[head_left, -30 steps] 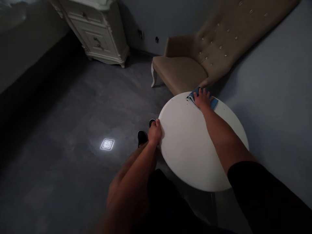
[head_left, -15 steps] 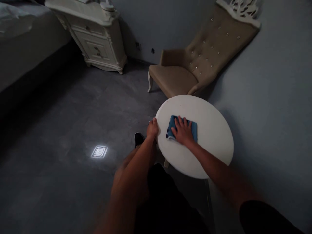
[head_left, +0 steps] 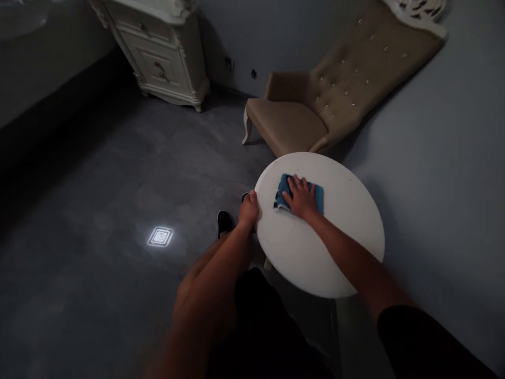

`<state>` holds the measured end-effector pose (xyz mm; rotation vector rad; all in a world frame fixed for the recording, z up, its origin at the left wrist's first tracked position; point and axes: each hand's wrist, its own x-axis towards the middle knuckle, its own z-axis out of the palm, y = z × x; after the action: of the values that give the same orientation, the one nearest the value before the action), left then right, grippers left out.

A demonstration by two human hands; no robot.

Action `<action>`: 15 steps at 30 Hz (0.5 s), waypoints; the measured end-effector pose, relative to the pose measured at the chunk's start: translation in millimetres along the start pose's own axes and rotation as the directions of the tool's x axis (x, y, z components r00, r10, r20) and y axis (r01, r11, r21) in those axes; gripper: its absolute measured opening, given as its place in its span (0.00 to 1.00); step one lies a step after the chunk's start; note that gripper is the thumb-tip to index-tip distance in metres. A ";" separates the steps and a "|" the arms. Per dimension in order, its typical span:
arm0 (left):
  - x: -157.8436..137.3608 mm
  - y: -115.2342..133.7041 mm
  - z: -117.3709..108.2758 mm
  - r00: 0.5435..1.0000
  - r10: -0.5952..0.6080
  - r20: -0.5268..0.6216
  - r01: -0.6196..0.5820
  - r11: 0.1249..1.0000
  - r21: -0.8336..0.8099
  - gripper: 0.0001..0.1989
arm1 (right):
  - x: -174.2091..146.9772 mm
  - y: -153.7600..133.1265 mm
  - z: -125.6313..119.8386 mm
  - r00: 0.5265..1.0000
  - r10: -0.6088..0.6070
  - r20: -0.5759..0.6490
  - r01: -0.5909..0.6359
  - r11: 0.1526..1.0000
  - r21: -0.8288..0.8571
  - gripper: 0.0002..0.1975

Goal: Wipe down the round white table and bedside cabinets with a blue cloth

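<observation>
"How is the right hand (head_left: 301,200) now?"

"Palm down, fingers spread, flat on the folded blue cloth (head_left: 319,199) rather than gripping it."

"And where is the cloth?"

"On the round white worktop (head_left: 292,247), left of its middle. 1 second ago it was at the far rim; 0.5 seconds ago, slightly nearer the person."

"Left hand (head_left: 248,209)?"

"Closed on the worktop's left edge, same as 1 second ago. I can't see the fingers underneath."

"Farther out?"

"The tan chair (head_left: 339,100), just past the far edge. Its carved white top shows now; 1 second ago it was cut off. Beyond, to the left, the white cabinet (head_left: 161,60)."

"On the floor (head_left: 98,210)?"

"1 bright diamond of light (head_left: 160,237), left of the black shoes (head_left: 225,222)."
</observation>
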<state>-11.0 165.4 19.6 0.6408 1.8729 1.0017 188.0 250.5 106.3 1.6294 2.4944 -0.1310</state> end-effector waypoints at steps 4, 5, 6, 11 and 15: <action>-3.1 5.4 -1.9 1.000 -0.014 0.012 0.013 0.995 0.095 0.34 | 106.3 34.1 -9.6 0.987 0.154 -0.037 -0.154 0.988 0.011 0.41; -3.6 5.9 -2.2 1.000 -0.009 0.014 0.008 0.995 0.099 0.35 | 126.4 40.7 -10.7 0.982 0.182 -0.042 -0.181 0.983 0.026 0.41; -4.0 6.2 -2.4 1.000 -0.005 0.017 0.004 0.995 0.105 0.35 | 143.5 46.4 -11.4 0.977 0.207 -0.044 -0.205 0.978 0.041 0.41; -3.7 6.4 -2.6 1.000 -0.019 0.007 0.017 0.991 0.135 0.35 | 181.9 57.0 -12.7 0.969 0.248 -0.021 -0.247 0.969 0.015 0.42; 0.0 4.2 -3.3 1.000 -0.028 0.012 0.026 0.992 0.123 0.35 | 160.9 41.5 -11.7 0.980 0.200 -0.007 -0.200 0.979 -0.043 0.42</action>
<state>-13.7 166.4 24.1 0.6907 1.9378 0.8674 161.6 414.1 89.3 1.8496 2.3006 -0.0493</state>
